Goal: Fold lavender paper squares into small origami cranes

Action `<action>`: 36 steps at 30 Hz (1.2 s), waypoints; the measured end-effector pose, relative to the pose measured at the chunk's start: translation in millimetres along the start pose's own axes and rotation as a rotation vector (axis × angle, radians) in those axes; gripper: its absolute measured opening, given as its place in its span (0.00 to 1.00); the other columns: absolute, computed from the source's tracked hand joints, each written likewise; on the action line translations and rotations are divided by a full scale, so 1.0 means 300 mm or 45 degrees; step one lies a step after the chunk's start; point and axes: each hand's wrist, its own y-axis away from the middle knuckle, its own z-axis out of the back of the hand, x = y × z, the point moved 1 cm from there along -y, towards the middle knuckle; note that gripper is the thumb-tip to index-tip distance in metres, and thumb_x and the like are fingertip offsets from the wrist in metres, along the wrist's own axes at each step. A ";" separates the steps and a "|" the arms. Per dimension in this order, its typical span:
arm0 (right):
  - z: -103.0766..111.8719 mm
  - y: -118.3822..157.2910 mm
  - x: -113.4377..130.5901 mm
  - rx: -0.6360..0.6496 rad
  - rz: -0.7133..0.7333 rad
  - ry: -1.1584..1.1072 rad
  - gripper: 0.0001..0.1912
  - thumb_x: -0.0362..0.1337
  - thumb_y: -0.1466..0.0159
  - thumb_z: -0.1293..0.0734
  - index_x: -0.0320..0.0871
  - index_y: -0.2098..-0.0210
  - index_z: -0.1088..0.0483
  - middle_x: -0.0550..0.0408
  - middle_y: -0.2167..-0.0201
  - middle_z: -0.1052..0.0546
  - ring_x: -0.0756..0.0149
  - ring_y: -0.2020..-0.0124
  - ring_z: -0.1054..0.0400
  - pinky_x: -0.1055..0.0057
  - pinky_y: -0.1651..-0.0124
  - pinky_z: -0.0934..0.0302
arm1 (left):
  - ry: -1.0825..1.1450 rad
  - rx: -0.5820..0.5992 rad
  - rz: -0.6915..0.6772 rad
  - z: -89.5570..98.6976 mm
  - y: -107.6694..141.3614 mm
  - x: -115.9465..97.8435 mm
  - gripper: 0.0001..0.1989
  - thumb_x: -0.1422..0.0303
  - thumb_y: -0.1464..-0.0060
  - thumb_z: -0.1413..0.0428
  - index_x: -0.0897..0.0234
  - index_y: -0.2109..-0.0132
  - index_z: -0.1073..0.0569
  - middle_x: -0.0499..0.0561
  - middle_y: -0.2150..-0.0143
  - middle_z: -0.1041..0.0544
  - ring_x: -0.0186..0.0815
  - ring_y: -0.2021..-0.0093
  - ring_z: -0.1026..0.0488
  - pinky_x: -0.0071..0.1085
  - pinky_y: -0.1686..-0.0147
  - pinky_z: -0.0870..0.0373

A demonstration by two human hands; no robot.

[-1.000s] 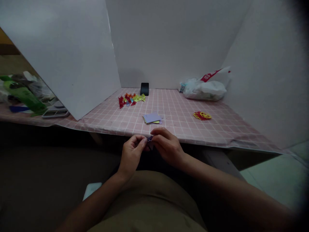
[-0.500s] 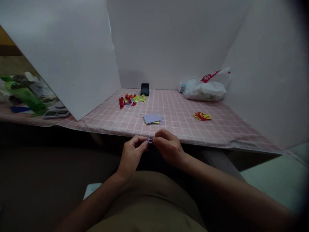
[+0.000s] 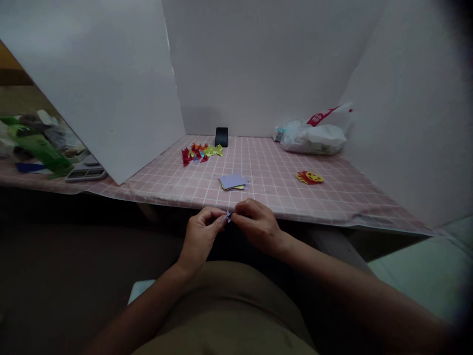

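- I see the bare left hand [image 3: 198,232] with thumb and index finger pinched on a small folded piece of lilac paper [image 3: 228,216].
- I see the bare right hand [image 3: 259,227] meeting it from the other side, fingers bent and tips gripping the same piece; I cannot make out exactly how those fingertips lie on it.
- The lilac piece sits between the two hands, at the near edge of the table, covered by a pink cloth with a white grid [image 3: 264,165]; its folds are too small for me to read.
- Just beyond the hands I have a stack of square paper sheets, lilac on top with yellow showing beneath [image 3: 232,181].
- Farther back and left lies a cluster of small pointed folded-paper shapes, mostly red, orange and yellow [image 3: 195,152], near a dark rectangular device propped upright [image 3: 221,136].
- To the right I see a flat heap of red and yellow cut-out pieces [image 3: 309,177], and behind it a white plastic bag with red print [image 3: 314,138].
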 end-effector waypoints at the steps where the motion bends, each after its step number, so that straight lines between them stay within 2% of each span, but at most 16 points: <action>1: 0.002 -0.002 -0.001 0.007 0.059 0.027 0.13 0.28 0.30 0.39 0.43 0.70 0.28 0.52 0.70 0.28 0.65 0.69 0.37 0.69 0.67 0.39 | -0.035 -0.008 -0.031 0.002 0.000 0.000 0.06 0.66 0.50 0.36 0.66 0.68 0.20 0.49 0.68 0.24 0.33 0.67 0.31 0.29 0.64 0.34; 4: 0.008 -0.007 -0.003 0.026 0.132 0.053 0.13 0.28 0.30 0.39 0.42 0.69 0.27 0.51 0.70 0.28 0.65 0.69 0.37 0.68 0.66 0.38 | -0.076 -0.015 -0.071 0.003 0.004 -0.003 0.05 0.67 0.49 0.36 0.65 0.69 0.21 0.49 0.68 0.24 0.34 0.66 0.31 0.29 0.63 0.34; 9: 0.011 -0.004 -0.008 0.046 0.111 0.041 0.14 0.29 0.29 0.41 0.44 0.67 0.27 0.53 0.68 0.27 0.65 0.68 0.36 0.69 0.65 0.37 | -0.109 -0.024 -0.124 0.000 0.009 -0.014 0.04 0.68 0.49 0.37 0.65 0.68 0.21 0.50 0.67 0.24 0.35 0.64 0.29 0.30 0.62 0.33; 13: 0.005 0.003 -0.012 0.051 0.094 -0.010 0.14 0.29 0.29 0.40 0.44 0.67 0.27 0.52 0.68 0.27 0.65 0.68 0.36 0.69 0.66 0.39 | -0.061 0.028 -0.045 0.000 0.006 -0.011 0.05 0.67 0.49 0.37 0.65 0.66 0.20 0.49 0.68 0.24 0.33 0.67 0.30 0.29 0.64 0.33; 19: 0.007 0.001 -0.011 0.088 0.081 -0.102 0.14 0.29 0.29 0.41 0.45 0.66 0.27 0.53 0.68 0.27 0.65 0.68 0.36 0.70 0.68 0.39 | -0.003 0.015 -0.051 0.000 0.005 -0.008 0.05 0.68 0.50 0.36 0.64 0.65 0.18 0.51 0.65 0.21 0.35 0.64 0.27 0.30 0.62 0.30; 23: 0.018 -0.011 -0.005 0.054 0.154 -0.027 0.13 0.28 0.30 0.41 0.41 0.68 0.28 0.51 0.68 0.27 0.65 0.68 0.36 0.70 0.67 0.39 | -0.010 0.010 0.026 0.001 0.002 -0.005 0.07 0.66 0.51 0.35 0.65 0.66 0.19 0.49 0.69 0.22 0.33 0.69 0.29 0.29 0.66 0.32; 26: 0.021 -0.014 -0.004 0.017 0.164 0.013 0.13 0.28 0.29 0.40 0.41 0.68 0.28 0.51 0.69 0.27 0.66 0.69 0.36 0.70 0.67 0.38 | 0.022 0.038 0.061 0.000 0.002 -0.004 0.08 0.64 0.51 0.34 0.66 0.67 0.20 0.49 0.70 0.22 0.32 0.69 0.30 0.28 0.66 0.32; 30: 0.026 -0.015 -0.004 0.054 0.186 -0.026 0.13 0.28 0.29 0.41 0.43 0.66 0.27 0.51 0.68 0.26 0.65 0.69 0.36 0.69 0.67 0.38 | 0.097 0.065 0.128 0.001 0.003 -0.008 0.09 0.65 0.53 0.33 0.66 0.67 0.20 0.48 0.70 0.23 0.31 0.70 0.30 0.28 0.65 0.33; 36: 0.048 -0.026 0.000 0.062 0.212 -0.061 0.12 0.28 0.30 0.40 0.44 0.65 0.28 0.52 0.67 0.26 0.65 0.68 0.35 0.68 0.67 0.36 | 0.277 0.252 0.279 0.003 -0.003 -0.009 0.12 0.61 0.54 0.32 0.66 0.68 0.22 0.47 0.70 0.25 0.31 0.69 0.31 0.28 0.65 0.33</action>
